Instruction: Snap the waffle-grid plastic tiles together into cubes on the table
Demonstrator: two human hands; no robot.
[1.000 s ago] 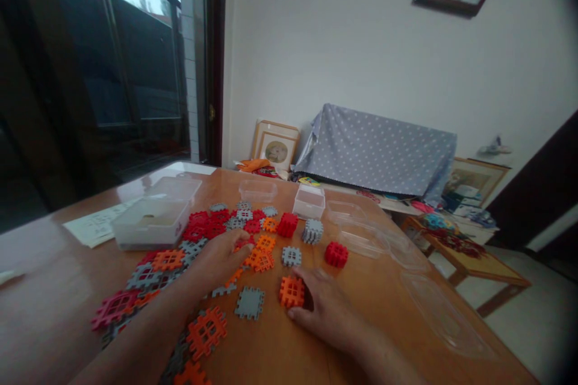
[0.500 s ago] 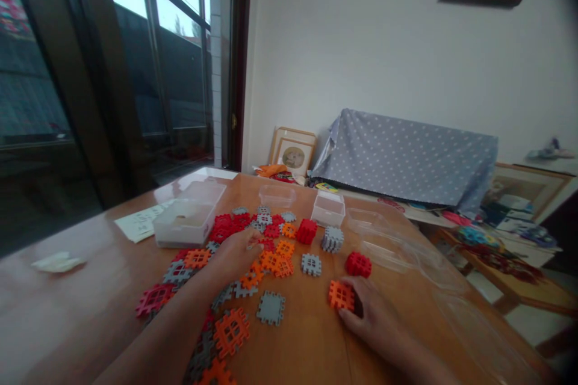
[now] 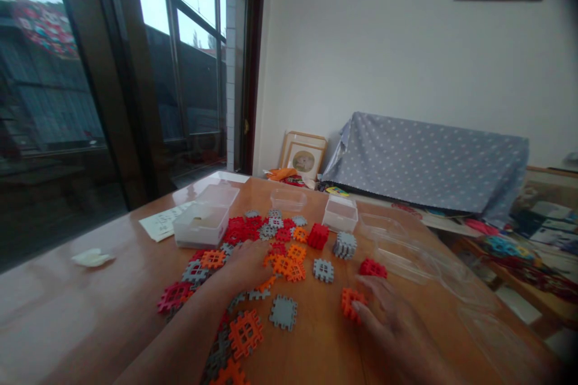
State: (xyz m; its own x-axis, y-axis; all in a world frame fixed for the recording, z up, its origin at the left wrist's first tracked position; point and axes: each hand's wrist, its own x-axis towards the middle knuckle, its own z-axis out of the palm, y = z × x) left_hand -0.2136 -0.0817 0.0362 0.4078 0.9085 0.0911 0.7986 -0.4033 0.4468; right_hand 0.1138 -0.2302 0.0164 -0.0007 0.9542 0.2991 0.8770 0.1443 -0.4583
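Orange block [image 3: 349,303] is at the fingertips of the right hand [image 3: 392,316], to the left of the palm. This hand pinches it, with the thumb on the side near the wearer and the fingers at the far side. I judge the block to be light and rather stiff, made of hard plastic, so it should not break easily. Its smooth faces may slip a little, but the notched edges should give good grip; the best hold is across two opposite edges, as a push into the windows could turn it. Just beyond the right fingers lies a red block [image 3: 372,267], easy to knock. A flat grey piece [image 3: 283,312] lies between the two hands. The left hand [image 3: 246,266] is bent over loose orange pieces [image 3: 289,266], just to its right; its fingertips are partly hidden, so I cannot tell if it grips one.
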